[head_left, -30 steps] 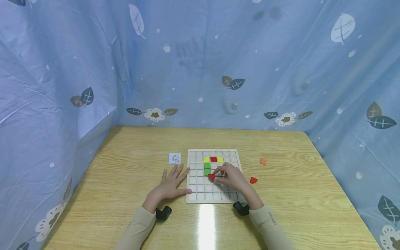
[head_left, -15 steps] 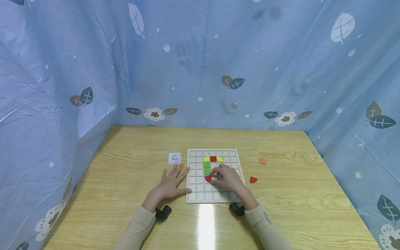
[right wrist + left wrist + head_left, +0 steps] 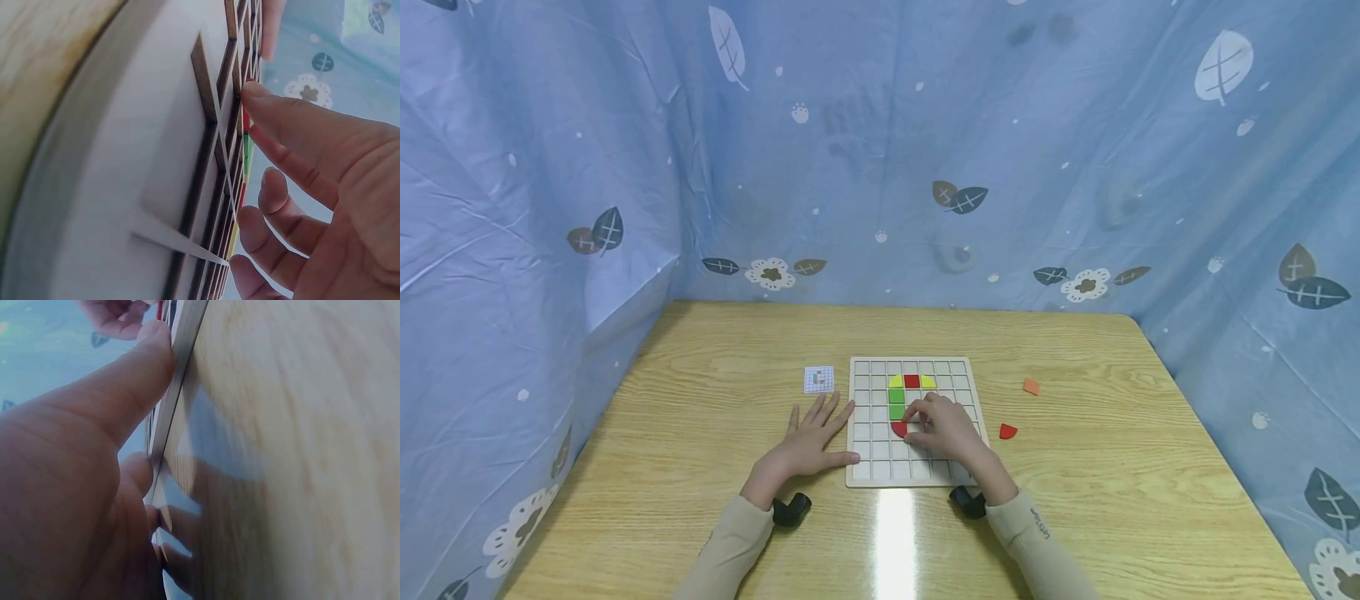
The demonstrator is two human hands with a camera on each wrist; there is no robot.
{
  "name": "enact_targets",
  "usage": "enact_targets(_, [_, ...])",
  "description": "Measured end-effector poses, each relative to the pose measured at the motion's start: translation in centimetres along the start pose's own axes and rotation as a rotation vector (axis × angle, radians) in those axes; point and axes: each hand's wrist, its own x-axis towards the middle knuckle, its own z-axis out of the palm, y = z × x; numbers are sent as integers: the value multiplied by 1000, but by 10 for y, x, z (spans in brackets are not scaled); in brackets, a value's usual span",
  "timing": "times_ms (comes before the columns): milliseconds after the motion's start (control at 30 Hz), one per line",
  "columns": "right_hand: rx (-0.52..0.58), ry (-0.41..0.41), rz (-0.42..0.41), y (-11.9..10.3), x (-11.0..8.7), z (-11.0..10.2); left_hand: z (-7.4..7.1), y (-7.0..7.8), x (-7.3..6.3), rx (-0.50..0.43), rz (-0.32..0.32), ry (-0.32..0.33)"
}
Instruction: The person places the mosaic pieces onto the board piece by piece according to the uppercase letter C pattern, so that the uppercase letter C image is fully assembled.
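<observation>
A white grid board (image 3: 880,473) lies on the wooden table. My left hand (image 3: 803,448) spreads flat at its left side, fingertips and thumb on the board's edge; the left wrist view shows the thumb (image 3: 150,359) up against the board's rim. With thumb and index finger, my right hand (image 3: 951,429) pinches a red quarter-round tile (image 3: 898,429) at its right side. That tile sits in the cell just below two green square tiles (image 3: 897,404). Above the green ones run a yellow quarter-round tile (image 3: 896,382), a red square tile (image 3: 912,381) and another yellow quarter-round tile (image 3: 928,382).
A small pattern card (image 3: 818,379) lies left of the board. To the right are a loose red quarter-round tile (image 3: 1007,431) and an orange tile (image 3: 1032,387). A blue patterned curtain (image 3: 880,167) hangs behind the table.
My right hand has moved slightly left and brought the red quarter-round tile down into the cell below the green tiles. During the last half second it barely moves. The left hand stays put.
</observation>
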Motion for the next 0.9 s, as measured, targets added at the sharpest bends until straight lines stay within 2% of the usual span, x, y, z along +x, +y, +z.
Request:
enact_targets(300, [32,0,-7,2,-1,0,0,-1,0,0,0,7])
enact_targets(533, [79,-4,42,6,-3,-6,-2,0,0,-12,16,4])
enact_targets(767, [90,46,-6,17,-4,-12,-2,0,-1,-7,22,1])
enact_targets(900, [96,48,4,24,-5,-17,-1,-1,-1,-14,17,2])
